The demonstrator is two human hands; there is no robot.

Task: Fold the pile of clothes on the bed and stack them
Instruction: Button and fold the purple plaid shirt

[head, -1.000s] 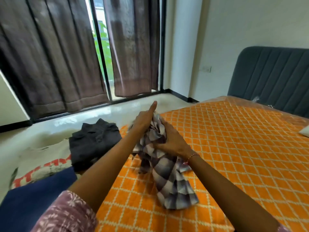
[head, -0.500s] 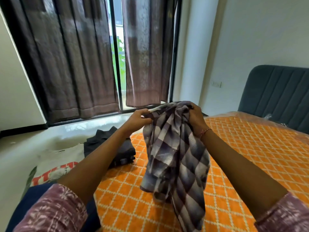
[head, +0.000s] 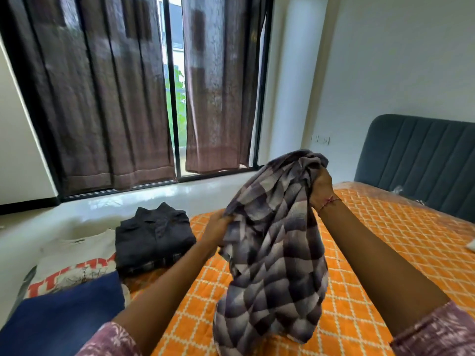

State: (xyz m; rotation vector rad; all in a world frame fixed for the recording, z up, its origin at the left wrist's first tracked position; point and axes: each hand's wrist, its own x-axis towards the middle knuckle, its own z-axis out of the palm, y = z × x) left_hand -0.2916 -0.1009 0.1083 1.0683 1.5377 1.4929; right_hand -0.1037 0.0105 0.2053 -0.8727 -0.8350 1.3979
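Observation:
A grey and purple checked shirt [head: 275, 247] hangs bunched in the air over the orange quilted bed [head: 372, 253]. My right hand [head: 321, 186] grips its top edge, raised high. Lower and to the left, my left hand [head: 218, 227] grips another part of the fabric; its fingers are partly hidden by the cloth. The shirt's lower end touches the bed. A folded dark grey shirt [head: 154, 235] lies at the bed's left edge. Beside it lie a white printed T-shirt [head: 74, 260] and a dark blue garment [head: 59, 319].
A grey padded headboard [head: 421, 160] stands at the right. Brown curtains [head: 108, 98] cover a tall window behind the bed, above a pale floor [head: 128, 199]. Orange quilt stretches to the right of the shirt.
Both hands lifted the checked shirt off the bed. My right hand has risen higher with the top edge, and my left hand has dropped lower down the fabric.

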